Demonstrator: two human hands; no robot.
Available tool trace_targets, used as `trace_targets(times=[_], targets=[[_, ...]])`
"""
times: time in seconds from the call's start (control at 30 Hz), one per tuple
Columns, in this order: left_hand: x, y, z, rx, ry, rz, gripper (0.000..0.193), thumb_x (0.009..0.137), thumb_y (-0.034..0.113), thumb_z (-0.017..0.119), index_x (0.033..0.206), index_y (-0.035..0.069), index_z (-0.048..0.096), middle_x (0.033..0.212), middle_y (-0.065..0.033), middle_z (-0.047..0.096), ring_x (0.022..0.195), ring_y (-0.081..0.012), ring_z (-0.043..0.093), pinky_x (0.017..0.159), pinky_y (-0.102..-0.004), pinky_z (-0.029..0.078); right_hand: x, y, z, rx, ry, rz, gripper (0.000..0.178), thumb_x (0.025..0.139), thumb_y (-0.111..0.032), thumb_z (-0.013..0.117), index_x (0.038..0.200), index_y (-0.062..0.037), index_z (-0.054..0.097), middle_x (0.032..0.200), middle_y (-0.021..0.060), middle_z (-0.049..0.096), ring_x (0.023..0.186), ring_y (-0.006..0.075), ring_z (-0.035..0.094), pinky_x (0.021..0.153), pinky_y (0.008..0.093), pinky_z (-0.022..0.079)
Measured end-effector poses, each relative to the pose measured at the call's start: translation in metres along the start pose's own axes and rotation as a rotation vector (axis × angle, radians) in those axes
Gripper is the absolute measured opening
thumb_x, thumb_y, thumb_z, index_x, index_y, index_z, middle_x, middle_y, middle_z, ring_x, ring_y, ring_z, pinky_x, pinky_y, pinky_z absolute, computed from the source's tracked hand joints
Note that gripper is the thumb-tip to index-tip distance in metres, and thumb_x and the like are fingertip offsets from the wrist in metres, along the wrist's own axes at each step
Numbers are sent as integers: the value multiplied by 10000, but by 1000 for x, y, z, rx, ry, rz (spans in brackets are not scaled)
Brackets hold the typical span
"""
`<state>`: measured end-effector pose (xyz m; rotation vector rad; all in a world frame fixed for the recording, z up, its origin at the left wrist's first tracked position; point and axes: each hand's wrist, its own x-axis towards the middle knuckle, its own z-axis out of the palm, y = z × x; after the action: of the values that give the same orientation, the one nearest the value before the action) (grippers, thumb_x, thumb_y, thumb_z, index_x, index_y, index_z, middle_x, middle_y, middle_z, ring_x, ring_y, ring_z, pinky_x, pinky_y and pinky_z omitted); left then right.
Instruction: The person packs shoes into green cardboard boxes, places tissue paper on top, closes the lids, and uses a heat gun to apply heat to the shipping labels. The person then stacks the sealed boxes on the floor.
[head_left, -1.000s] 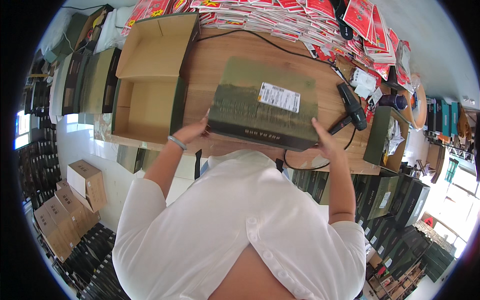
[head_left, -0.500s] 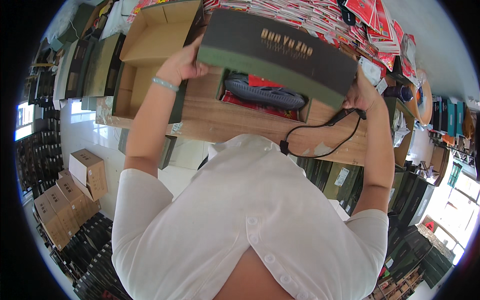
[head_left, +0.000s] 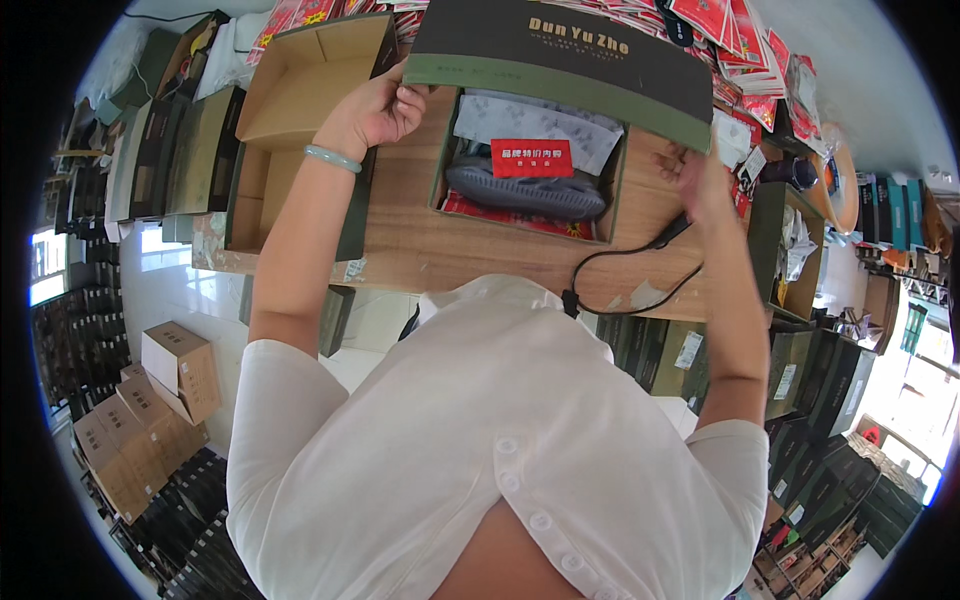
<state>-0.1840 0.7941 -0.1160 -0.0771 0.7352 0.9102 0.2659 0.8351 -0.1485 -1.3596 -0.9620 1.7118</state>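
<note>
A dark shoebox lid [head_left: 560, 50] with a green edge is held up over the far side of an open shoebox [head_left: 618, 190]. My left hand [head_left: 385, 110] is closed on the lid's left end. At its right end, my right hand [head_left: 705, 178] has curled fingers at the lower corner, partly hidden. Inside the shoebox lies a dark grey shoe [head_left: 525, 190] beside pale patterned tissue paper [head_left: 540, 125]. A red card [head_left: 531, 158] rests on both, and red printed paper shows beneath the shoe. Whether the lid is joined to the shoebox is hidden.
Left on the wooden table [head_left: 410, 235] stands an open box [head_left: 255, 190] with a brown inside. Red printed sheets [head_left: 765, 80] are piled at the back. A black cable [head_left: 600, 260] loops near the front edge. Cartons [head_left: 180, 370] stand on the floor at left.
Both hands have moved the lid up and away from me. More of the shoebox shows, with the tissue paper and the whole red card in sight.
</note>
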Motion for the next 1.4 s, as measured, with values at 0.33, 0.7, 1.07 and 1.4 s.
trace_targets(times=[0.33, 0.7, 1.07, 1.4], targets=[[17, 9, 0, -176, -166, 41, 172, 990, 165, 498, 950, -1, 505, 711, 9, 485, 571, -66, 489, 519, -188, 391, 41, 169, 79, -1138, 227, -406, 521, 843, -311, 718, 1248, -63, 505, 1147, 145, 616, 1046, 339, 598, 871, 443, 484], [22, 16, -10, -207, -219, 34, 188, 997, 181, 483, 916, 16, 522, 699, 8, 481, 559, -67, 489, 524, -201, 399, 8, 165, 99, -644, 110, -401, 239, 823, -204, 738, 896, 1, 638, 774, 143, 651, 716, 279, 622, 679, 361, 485], [19, 5, -12, -243, -205, 80, 177, 991, 189, 510, 924, 27, 537, 726, 6, 491, 574, -65, 488, 515, -203, 385, -12, 140, 89, -1357, 101, -434, 432, 833, -128, 645, 1255, -154, 558, 1191, 152, 565, 1076, 389, 531, 931, 487, 431], [12, -6, -3, -223, -140, 147, 198, 986, 185, 514, 866, 40, 579, 690, 23, 505, 558, -60, 477, 527, -207, 410, 75, 143, 154, -1517, 122, -514, 509, 814, -378, 735, 1245, -170, 563, 1239, 69, 466, 1191, 333, 418, 1005, 494, 334]])
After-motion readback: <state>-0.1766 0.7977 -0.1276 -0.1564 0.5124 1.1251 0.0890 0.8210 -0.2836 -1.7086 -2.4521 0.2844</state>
